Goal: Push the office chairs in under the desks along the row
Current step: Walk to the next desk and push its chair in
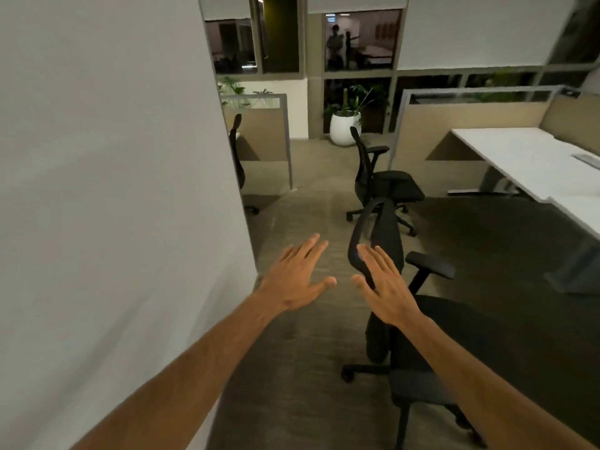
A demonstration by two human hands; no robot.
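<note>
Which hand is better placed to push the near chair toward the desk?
Right. The right hand is already over the near chair's backrest; the left hand hovers over carpet, away from it.

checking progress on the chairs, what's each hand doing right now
Left hand: open, fingers spread, holding nothing.
Right hand: open, fingers spread, at the near chair's backrest, gripping nothing; contact cannot be told.

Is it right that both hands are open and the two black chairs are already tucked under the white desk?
Not quite. In the head view both chairs, the near chair and far chair, stand out in the aisle, clear of the white desk. The left hand and right hand are open.
</note>
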